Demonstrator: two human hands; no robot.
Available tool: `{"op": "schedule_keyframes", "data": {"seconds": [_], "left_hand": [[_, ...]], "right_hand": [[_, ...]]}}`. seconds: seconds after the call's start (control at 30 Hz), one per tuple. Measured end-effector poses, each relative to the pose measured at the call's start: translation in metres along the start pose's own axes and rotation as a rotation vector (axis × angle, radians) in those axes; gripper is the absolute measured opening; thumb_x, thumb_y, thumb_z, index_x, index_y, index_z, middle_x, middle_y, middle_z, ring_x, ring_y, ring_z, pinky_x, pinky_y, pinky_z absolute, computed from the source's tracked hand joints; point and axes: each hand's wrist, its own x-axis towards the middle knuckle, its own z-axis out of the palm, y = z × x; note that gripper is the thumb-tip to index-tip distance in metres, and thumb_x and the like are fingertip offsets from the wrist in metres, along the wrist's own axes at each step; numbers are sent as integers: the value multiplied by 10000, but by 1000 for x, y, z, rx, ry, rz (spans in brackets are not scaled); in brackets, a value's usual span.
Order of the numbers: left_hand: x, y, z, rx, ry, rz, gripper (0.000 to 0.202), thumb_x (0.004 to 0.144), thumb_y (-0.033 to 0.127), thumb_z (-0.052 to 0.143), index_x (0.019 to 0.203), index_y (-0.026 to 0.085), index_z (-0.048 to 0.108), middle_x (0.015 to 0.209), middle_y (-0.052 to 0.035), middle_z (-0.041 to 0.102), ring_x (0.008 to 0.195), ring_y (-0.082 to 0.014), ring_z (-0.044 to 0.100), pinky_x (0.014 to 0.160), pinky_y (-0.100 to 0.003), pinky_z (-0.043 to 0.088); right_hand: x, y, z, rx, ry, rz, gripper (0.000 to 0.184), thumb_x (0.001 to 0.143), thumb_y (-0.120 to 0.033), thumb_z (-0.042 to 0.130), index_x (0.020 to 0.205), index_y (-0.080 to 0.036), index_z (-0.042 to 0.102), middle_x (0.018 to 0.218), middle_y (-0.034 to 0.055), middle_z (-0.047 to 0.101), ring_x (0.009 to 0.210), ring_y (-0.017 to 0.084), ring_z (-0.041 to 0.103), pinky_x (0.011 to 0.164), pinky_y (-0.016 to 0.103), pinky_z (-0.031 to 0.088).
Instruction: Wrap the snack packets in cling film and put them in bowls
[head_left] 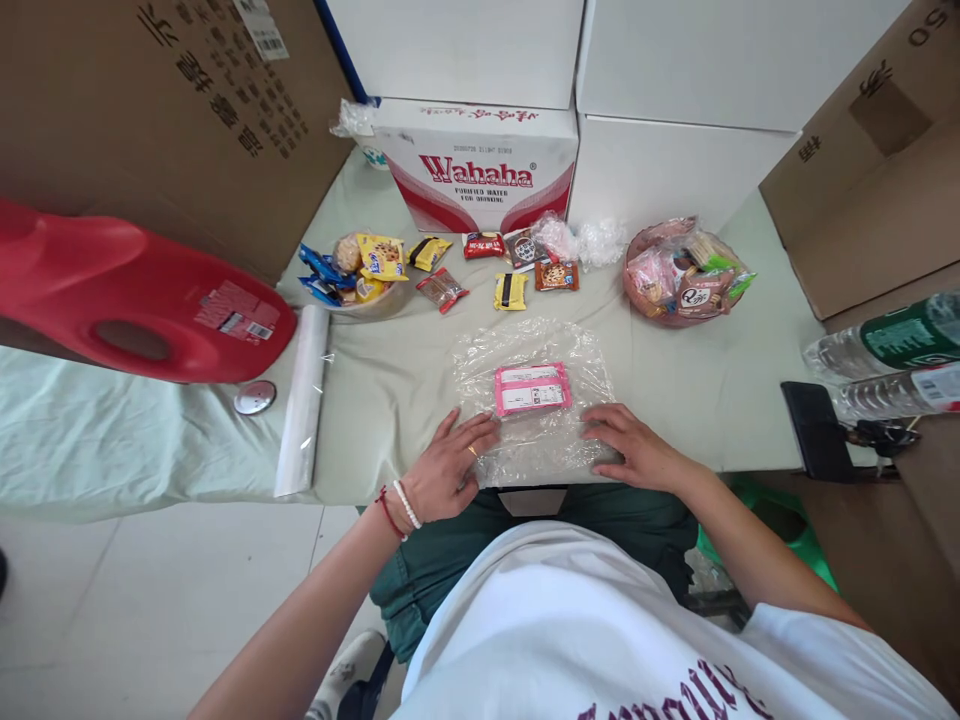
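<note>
A sheet of clear plastic wrap (pixel 525 350) lies spread on the pale green table cloth (pixel 390 390), with a pink snack packet (pixel 532 388) in its middle. My left hand (pixel 450 465) rests flat on the wrap's near left corner, fingers spread, open. On the near right edge of the wrap my right hand (pixel 630 450) lies flat, fingers stretched out. Neither hand holds anything.
A roll of plastic wrap (pixel 302 400) lies left, beside a red jug (pixel 135 300) and a metal lid (pixel 253 397). Behind are a bowl of snacks (pixel 360 272), loose snack packets (pixel 510 290), a pink basket of snacks (pixel 682 272), cardboard boxes (pixel 480 170). Bottles (pixel 892 365) and a phone (pixel 814 430) right.
</note>
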Motion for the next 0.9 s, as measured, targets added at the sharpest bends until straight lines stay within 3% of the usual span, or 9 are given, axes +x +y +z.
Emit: {"op": "schedule_keyframes", "data": {"seconds": [0.07, 0.17, 0.33, 0.43, 0.53, 0.6, 0.7, 0.8, 0.9], "left_hand": [[-2, -5, 1, -48, 16, -46, 508, 826, 259, 554, 1324, 237, 654, 1553, -117, 569, 1537, -288, 411, 1316, -581, 197], [-2, -16, 1, -161, 175, -143, 270, 973, 326, 478, 1087, 249, 710, 1337, -111, 725, 1403, -251, 571, 1245, -507, 377], [11, -26, -10, -406, 316, -395, 363, 1027, 493, 416, 1044, 229, 664, 1108, -103, 774, 1053, -230, 728, 985, -405, 570], [20, -23, -16, -459, 284, -280, 408, 971, 550, 519, 1165, 212, 637, 1240, -134, 730, 1177, -260, 684, 1052, -432, 538], [26, -15, -9, -296, 261, -121, 655, 823, 611, 709, 1326, 206, 605, 1477, -172, 596, 1425, -327, 513, 1224, -521, 381], [28, -9, 0, -191, 269, -128, 622, 822, 609, 711, 1306, 224, 639, 1505, -164, 577, 1463, -336, 469, 1257, -553, 317], [32, -6, 10, -205, 364, -187, 324, 971, 490, 535, 1092, 249, 716, 1282, -124, 717, 1372, -283, 560, 1194, -505, 397], [39, -12, 8, -321, 510, -349, 353, 1013, 462, 439, 909, 241, 693, 950, -77, 755, 1085, -235, 683, 985, -398, 522], [50, -19, 3, -335, 556, -625, 421, 998, 521, 425, 773, 232, 634, 716, -18, 668, 720, -182, 615, 720, -319, 492]], "right_hand": [[-3, 4, 3, 10, 32, 29, 204, 1006, -370, 619, 1161, -264, 699, 1347, 134, 633, 1274, 294, 557, 1068, 533, 510], [2, 4, -1, 48, 122, 55, 199, 1053, -342, 521, 1045, -260, 702, 1233, 120, 686, 1175, 266, 608, 1024, 496, 526], [38, 0, -33, 143, 114, 137, 285, 1060, -443, 489, 1030, -236, 683, 1045, 88, 724, 980, 225, 660, 908, 383, 533], [66, 4, -49, 157, 97, 248, 351, 1030, -504, 503, 979, -211, 688, 897, 46, 712, 811, 189, 636, 785, 312, 503], [88, 9, -56, 161, 94, 317, 373, 985, -528, 536, 928, -192, 688, 807, 16, 674, 722, 159, 574, 707, 270, 447], [97, 11, -56, 184, 88, 352, 384, 961, -544, 554, 905, -187, 685, 762, -1, 640, 674, 142, 523, 660, 254, 409], [103, 14, -56, 236, 84, 409, 416, 927, -585, 576, 882, -185, 680, 714, -18, 590, 628, 126, 462, 608, 246, 363], [105, 20, -54, 289, 103, 477, 462, 899, -639, 583, 847, -187, 660, 662, -33, 521, 597, 122, 422, 572, 246, 330], [106, 32, -49, 257, 118, 534, 484, 908, -661, 557, 791, -195, 617, 621, -44, 461, 574, 121, 393, 552, 250, 305]]}}
